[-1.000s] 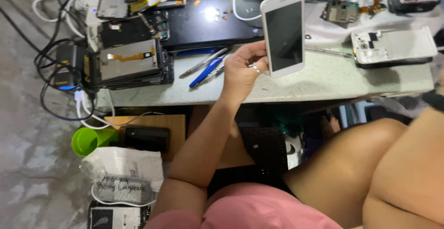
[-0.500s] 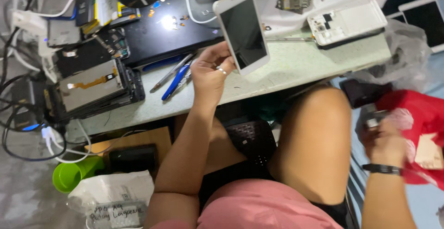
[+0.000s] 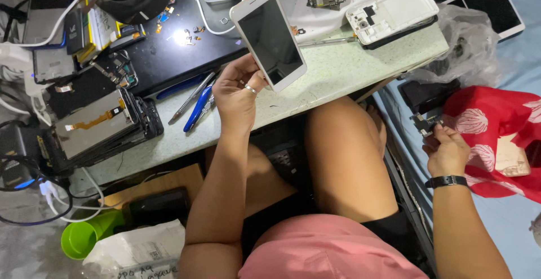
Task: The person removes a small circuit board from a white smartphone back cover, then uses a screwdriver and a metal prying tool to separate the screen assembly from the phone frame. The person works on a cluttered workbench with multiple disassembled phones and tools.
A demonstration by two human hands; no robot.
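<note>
My left hand (image 3: 238,94), a ring on one finger, grips a white smartphone (image 3: 268,37) by its lower edge and holds it tilted over the low stone table (image 3: 332,76), its dark screen facing me. My right hand (image 3: 446,150), with a black band at the wrist, reaches off the table to the right and pinches a small dark phone part (image 3: 424,124) beside a red patterned bag (image 3: 496,138).
Blue-handled pliers and tweezers (image 3: 194,103) lie by my left hand. A stack of phone screens (image 3: 98,124), a black mat (image 3: 169,54), an opened white phone shell (image 3: 391,11), circuit boards, cables and a green cup (image 3: 84,237) surround the table.
The view has swung right. My right hand came into view by the red bag and now holds a small part. The left hand still holds the phone, now tilted more.
</note>
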